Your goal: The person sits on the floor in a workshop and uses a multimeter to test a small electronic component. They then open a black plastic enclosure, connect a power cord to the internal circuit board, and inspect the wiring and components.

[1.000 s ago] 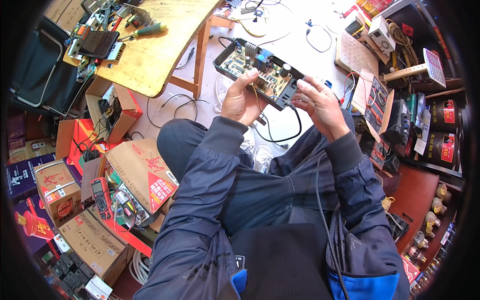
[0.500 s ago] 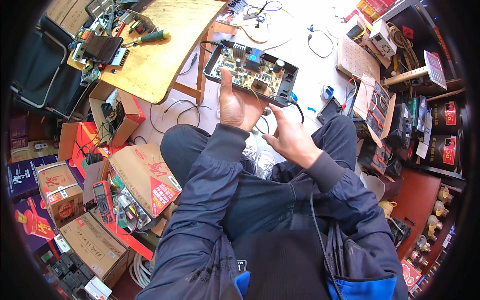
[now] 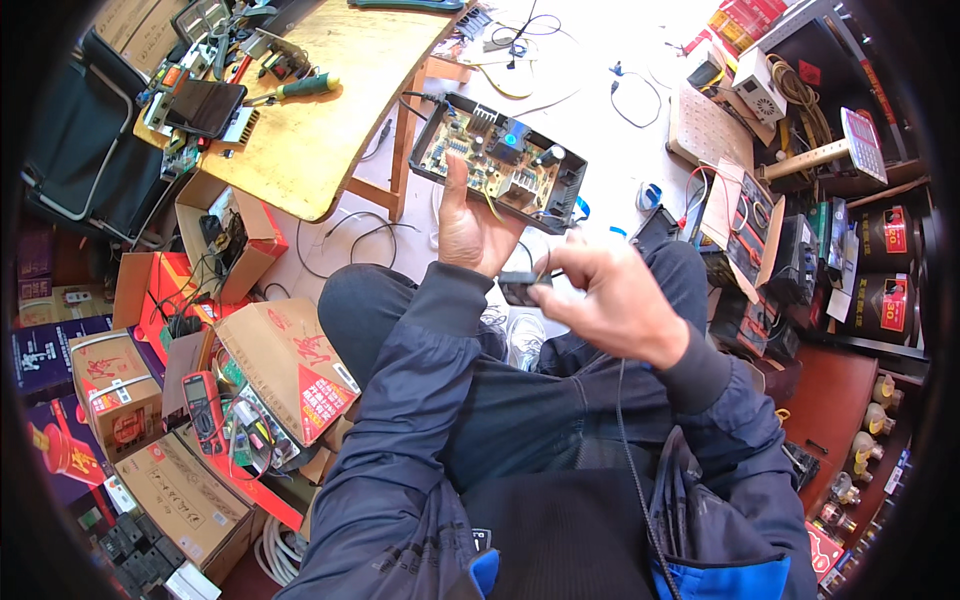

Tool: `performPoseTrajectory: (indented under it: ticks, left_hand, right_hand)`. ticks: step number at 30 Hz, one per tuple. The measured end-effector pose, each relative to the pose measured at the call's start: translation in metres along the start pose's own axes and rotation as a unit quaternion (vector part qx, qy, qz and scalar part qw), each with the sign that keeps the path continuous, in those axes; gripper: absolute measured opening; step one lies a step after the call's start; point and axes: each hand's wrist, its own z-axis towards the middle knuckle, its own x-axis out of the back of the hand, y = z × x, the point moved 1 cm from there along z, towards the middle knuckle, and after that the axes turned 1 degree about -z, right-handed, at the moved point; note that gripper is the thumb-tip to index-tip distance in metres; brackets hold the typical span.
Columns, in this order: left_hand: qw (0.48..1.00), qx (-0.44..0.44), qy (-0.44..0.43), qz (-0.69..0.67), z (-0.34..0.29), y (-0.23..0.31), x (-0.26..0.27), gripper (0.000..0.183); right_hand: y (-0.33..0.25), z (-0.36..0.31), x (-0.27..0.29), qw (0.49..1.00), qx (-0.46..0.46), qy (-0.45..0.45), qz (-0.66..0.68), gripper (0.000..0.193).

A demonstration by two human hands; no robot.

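Observation:
My left hand [image 3: 468, 228] supports an open black charger-like case [image 3: 577, 178] from below, its thumb over the near edge. Inside lies a circuit board [image 3: 468, 158] with a blue transformer-like part [image 3: 512, 143], metal heat sinks and a capacitor. A black cord leaves the case's left end. Just below the case, my right hand [image 3: 620, 298] pinches a small black blocky connector [image 3: 522, 289] between thumb and fingers. A dark cord curves near those fingertips; where it joins the connector is partly hidden.
A yellow-topped table [image 3: 290, 150] at the upper left carries a green-handled screwdriver [image 3: 308, 87] and a dark phone-like device [image 3: 207, 107]. Cardboard boxes [image 3: 285, 365] and a red multimeter [image 3: 205, 412] lie left. Loose cords and a hammer [image 3: 815, 160] are at the right.
My right hand has come up and closed on the black connector, bringing it below the case. The case has tilted slightly, its right end lower, still in my left hand.

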Motion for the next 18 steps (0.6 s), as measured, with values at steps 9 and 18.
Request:
performPoseTrajectory:
  ticks: [9,18]
  left_hand:
    - [0.999,0.037,0.005,0.018,-0.004,-0.002,0.002,0.087]
    - [0.992,0.111,0.027,0.062,-0.006,-0.004,0.003,0.055]
  right_hand:
    - [0.04,0.028,0.043,0.892,-0.143,0.028,0.427,0.027]
    - [0.063,0.005,0.052,0.846,-0.136,0.014,0.515,0.049]
